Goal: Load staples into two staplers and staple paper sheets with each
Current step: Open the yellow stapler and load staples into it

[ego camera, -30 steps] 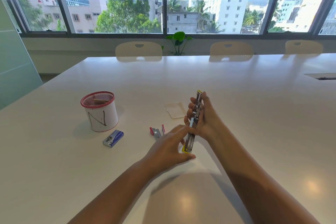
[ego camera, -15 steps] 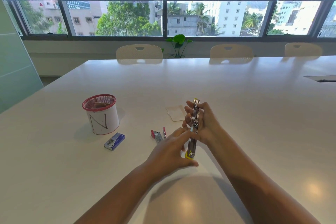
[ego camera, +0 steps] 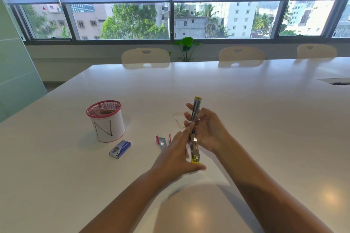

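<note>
A yellow-ended metal stapler [ego camera: 195, 149], swung fully open into one long strip, is held above the table. My right hand [ego camera: 208, 128] grips it around the middle hinge. My left hand [ego camera: 178, 155] reaches in from the left, its fingertips touching the stapler's channel near the middle; whether they pinch staples is too blurred to tell. A second, pink stapler [ego camera: 163, 141] lies open on the table just left of my hands. A blue staple box [ego camera: 120, 149] lies further left. Small paper sheets [ego camera: 178, 117] lie behind my right hand, partly hidden.
A white cup with a red mesh rim [ego camera: 106, 119], marked N, stands at the left of the white table [ego camera: 265, 119]. Three chairs [ego camera: 145, 56] line the far edge under the windows, with a green plant [ego camera: 186, 47] between them.
The stapler has tilted slightly and its far end has risen. My left fingers have slid up along the channel towards the hinge.
</note>
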The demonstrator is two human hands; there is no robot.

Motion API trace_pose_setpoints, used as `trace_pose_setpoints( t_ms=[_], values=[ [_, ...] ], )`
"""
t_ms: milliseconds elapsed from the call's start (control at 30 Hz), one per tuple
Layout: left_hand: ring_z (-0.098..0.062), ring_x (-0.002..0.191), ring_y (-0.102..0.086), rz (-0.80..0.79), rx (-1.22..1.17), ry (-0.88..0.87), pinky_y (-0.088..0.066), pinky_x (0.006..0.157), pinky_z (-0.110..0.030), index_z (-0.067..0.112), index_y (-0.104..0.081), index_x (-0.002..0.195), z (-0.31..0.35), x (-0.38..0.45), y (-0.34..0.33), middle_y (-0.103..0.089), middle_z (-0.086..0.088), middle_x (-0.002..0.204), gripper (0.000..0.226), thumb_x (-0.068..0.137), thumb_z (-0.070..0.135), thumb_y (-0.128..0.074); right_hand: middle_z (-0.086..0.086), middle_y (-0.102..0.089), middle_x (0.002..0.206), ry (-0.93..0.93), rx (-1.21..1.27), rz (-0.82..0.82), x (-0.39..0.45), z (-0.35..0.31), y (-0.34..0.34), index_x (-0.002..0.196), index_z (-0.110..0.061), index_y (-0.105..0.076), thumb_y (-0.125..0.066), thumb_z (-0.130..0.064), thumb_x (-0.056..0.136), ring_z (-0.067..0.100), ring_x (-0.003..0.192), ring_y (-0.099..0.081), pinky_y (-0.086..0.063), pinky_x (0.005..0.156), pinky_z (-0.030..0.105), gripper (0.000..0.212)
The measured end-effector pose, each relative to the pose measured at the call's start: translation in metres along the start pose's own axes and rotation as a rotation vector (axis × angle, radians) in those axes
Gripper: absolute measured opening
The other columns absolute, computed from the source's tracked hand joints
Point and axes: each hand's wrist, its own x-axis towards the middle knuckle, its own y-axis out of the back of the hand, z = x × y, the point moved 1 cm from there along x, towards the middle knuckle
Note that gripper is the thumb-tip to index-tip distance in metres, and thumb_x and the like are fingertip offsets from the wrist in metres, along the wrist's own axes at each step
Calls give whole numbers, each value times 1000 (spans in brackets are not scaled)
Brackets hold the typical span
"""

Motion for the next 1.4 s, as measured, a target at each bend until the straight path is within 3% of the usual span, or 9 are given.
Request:
trace_pose_setpoints(
  t_ms=[133,233,400,500,667,833,1000,1133,1400],
  values=[
    [-2,82,-56,49,9,2,-54,76,-35,72,3,120,1,1,1,-46,10,114,104,61,46,-79,2,-62,79,-13,-16,5,-1,5,-5,102,-17,-65,-42,-3,84,15,67,-57,-47,65,30,32],
    [-6,84,-57,61,27,45,-55,77,-36,56,-5,134,0,3,0,-46,10,116,102,62,47,-77,3,-62,80,-9,11,-40,-1,6,-6,105,-16,-64,-45,-8,84,15,66,-60,-50,63,29,29],
    [-6,82,-57,6,54,49,-53,81,-32,42,-9,142,1,3,1,-44,12,117,103,64,50,-76,3,-64,73,-3,56,-49,1,0,-1,99,-15,-64,-47,-56,87,17,62,-59,-50,61,28,47],
    [-2,79,-58,56,39,51,-51,84,-33,48,-17,138,9,1,6,-49,19,110,96,58,68,-66,1,-56,63,-13,11,9,5,0,-1,99,-15,-61,-38,-67,86,13,51,-52,-45,54,25,58],
    [-8,66,-57,454,143,37,-56,66,-38,43,-33,128,5,4,35,-51,14,90,52,81,56,-52,2,-44,69,-5,-198,62,3,3,-11,109,-11,-50,-36,-30,96,13,53,-43,-37,50,26,28],
    [-16,77,-58,452,201,-25,-57,68,-37,42,-28,136,1,3,40,-53,-2,107,53,86,54,-40,1,-46,73,127,-561,-95,-7,8,-20,110,-12,-49,-39,1,92,7,58,-44,-35,56,21,25],
    [-22,83,-61,457,209,-17,-56,72,-41,49,-9,131,-2,2,44,-48,-4,111,54,85,57,-36,5,-49,75,292,-812,-143,-11,14,-28,101,-24,-61,-48,-1,92,17,73,-46,-37,67,29,28],
    [-23,95,-62,483,197,12,-52,76,-34,46,-4,134,2,2,46,-48,-6,124,59,89,45,-42,3,-51,71,279,-790,-110,-13,16,-32,111,-15,-61,-48,-3,94,11,62,-48,-39,57,23,25],
    [-19,109,-58,459,172,60,-47,89,-32,28,-18,144,10,2,49,-43,-3,140,70,79,53,-27,-3,-55,70,277,-749,-33,-14,22,-35,116,-8,-59,-37,-18,100,5,54,-51,-41,52,19,29]
  ],
)
